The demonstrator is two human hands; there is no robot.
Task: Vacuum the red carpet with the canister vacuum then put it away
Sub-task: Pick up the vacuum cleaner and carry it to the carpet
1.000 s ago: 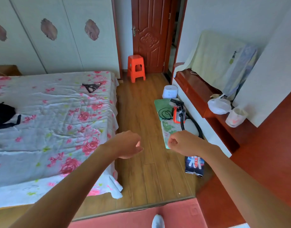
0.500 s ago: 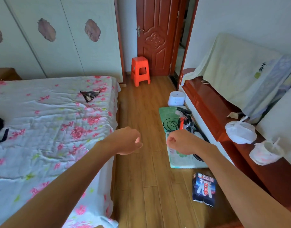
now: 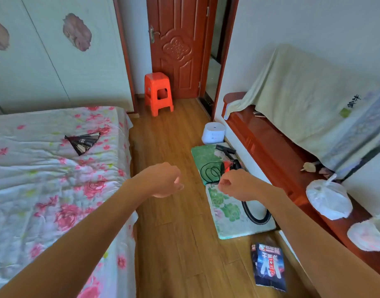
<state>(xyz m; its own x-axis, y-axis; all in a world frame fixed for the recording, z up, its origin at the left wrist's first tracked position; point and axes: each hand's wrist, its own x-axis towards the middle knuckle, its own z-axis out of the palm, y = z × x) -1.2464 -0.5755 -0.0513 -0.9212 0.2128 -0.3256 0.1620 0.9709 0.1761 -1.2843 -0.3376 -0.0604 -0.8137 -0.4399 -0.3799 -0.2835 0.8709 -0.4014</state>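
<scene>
Hands out front over the floor, left hand (image 3: 165,179) and right hand (image 3: 238,183) both loosely curled, gripping nothing; canister vacuum (image 3: 227,166) sits on the floral mat (image 3: 224,208) right beside the red cabinet (image 3: 270,151); tied plastic bag (image 3: 326,198) on top of it, contents unclear

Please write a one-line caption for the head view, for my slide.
Empty left hand and right hand extend toward the canister vacuum on floor mats beside the bed.
</scene>
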